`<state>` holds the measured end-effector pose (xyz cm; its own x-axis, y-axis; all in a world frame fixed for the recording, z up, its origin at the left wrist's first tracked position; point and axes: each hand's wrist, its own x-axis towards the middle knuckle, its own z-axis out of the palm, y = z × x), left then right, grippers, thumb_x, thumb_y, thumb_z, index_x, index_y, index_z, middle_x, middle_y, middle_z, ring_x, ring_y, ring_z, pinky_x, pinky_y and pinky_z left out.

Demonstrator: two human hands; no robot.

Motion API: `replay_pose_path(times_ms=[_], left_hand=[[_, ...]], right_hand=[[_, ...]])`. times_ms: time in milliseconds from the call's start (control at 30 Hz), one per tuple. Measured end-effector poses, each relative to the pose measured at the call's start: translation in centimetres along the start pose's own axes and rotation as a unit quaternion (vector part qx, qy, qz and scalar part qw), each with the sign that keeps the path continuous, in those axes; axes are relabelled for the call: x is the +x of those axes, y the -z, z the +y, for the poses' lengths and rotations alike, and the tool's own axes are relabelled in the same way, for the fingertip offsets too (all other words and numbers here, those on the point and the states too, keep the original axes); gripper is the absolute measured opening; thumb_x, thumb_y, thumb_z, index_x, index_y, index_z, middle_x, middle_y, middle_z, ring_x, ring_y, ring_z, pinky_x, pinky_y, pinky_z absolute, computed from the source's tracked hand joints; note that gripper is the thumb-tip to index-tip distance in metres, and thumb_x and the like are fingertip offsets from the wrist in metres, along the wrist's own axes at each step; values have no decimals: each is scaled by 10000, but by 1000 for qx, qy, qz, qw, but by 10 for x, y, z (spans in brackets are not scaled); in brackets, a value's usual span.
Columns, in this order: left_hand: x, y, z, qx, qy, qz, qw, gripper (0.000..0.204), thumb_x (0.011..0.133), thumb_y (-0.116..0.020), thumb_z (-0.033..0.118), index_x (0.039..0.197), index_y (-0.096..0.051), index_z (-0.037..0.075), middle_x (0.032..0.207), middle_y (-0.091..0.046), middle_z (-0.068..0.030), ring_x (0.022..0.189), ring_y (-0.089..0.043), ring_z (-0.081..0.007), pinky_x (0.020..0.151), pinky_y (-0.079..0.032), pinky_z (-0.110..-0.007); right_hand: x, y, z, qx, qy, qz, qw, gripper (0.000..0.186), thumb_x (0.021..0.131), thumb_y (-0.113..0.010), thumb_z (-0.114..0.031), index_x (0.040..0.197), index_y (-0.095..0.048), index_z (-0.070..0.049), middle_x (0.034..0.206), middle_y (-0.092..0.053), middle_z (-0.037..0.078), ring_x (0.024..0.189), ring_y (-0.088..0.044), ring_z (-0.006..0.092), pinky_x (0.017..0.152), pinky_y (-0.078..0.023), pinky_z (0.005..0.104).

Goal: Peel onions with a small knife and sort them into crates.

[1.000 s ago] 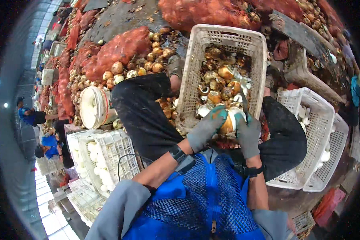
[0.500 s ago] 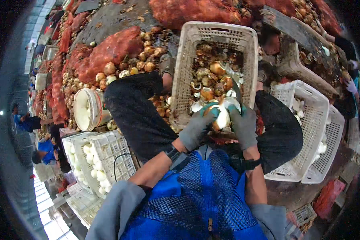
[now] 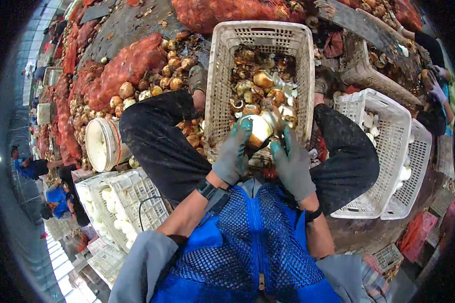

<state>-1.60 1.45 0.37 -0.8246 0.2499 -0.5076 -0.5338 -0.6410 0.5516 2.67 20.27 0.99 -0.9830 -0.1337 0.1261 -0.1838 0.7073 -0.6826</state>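
Note:
My left hand point(image 3: 232, 154), in a grey glove with green fingertips, is closed round the side of a partly peeled onion point(image 3: 258, 131). White flesh shows on top of the onion, with brown skin lower down. My right hand point(image 3: 293, 164), gloved the same way, is just right of the onion, its thumb and fingers curled. A smeared greyish shape between this hand and the onion looks like the blade of a knife point(image 3: 275, 119); its handle is hidden. Both hands are over the near end of a dirty white crate point(image 3: 217, 83) holding brown onions and peelings.
White crates point(image 3: 404, 108) with peeled onions stand at right; another crate point(image 3: 144, 194) of them is at left, below a white bucket point(image 3: 97, 144). Red mesh sacks point(image 3: 129, 70) and loose onions cover the floor beyond. Other people work at both sides, one with gloved hands point(image 3: 434, 86).
The view has shifted slightly. My right hand has drawn back and its fingers have loosened, while the onion has turned and risen in my left. The blade, sharp before, is now smeared.

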Motion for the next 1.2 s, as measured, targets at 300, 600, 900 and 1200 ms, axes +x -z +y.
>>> replay_pose_path(times_ms=[300, 600, 900, 1200], left_hand=[[-11, 5, -6, 346, -215, -78, 910, 440, 1103, -623, 174, 1499, -526, 9, 1463, -626, -150, 1360, -614, -306, 1140, -503, -430], [-4, 15, -5, 21, 48, 1, 999, 529, 1094, -621, 245, 1559, -499, 22, 1497, -614, -146, 1376, -616, -268, 1181, -491, -406], [-3, 2, -2, 128, 11, -64, 990, 740, 1052, -680, 387, 1643, -411, 33, 1464, -611, -87, 1333, -582, -162, 1157, -464, -337], [-9, -22, 6, 152, 1, -98, 984, 784, 1049, -649, 375, 1679, -333, 32, 1508, -578, -109, 1359, -571, -178, 1153, -468, -352]], right_hand=[[3, -9, -2, 86, -52, -11, 995, 626, 1043, -619, -218, 1618, -458, -30, 1347, -675, 317, 1170, -703, 452, 1006, -555, 523], [-15, -18, 61, -182, 16, -36, 983, 416, 1008, -659, -192, 1394, -627, -42, 1381, -659, 240, 1066, -710, 456, 951, -569, 540], [19, -1, 25, 534, -445, 1, 719, 340, 1051, -727, -407, 1062, -677, -70, 756, -609, -23, 575, -590, 76, 509, -486, 246], [23, -2, 9, 617, -339, 118, 700, 146, 1039, -688, -185, 1089, -709, -49, 782, -654, -33, 591, -590, 77, 519, -466, 252]])
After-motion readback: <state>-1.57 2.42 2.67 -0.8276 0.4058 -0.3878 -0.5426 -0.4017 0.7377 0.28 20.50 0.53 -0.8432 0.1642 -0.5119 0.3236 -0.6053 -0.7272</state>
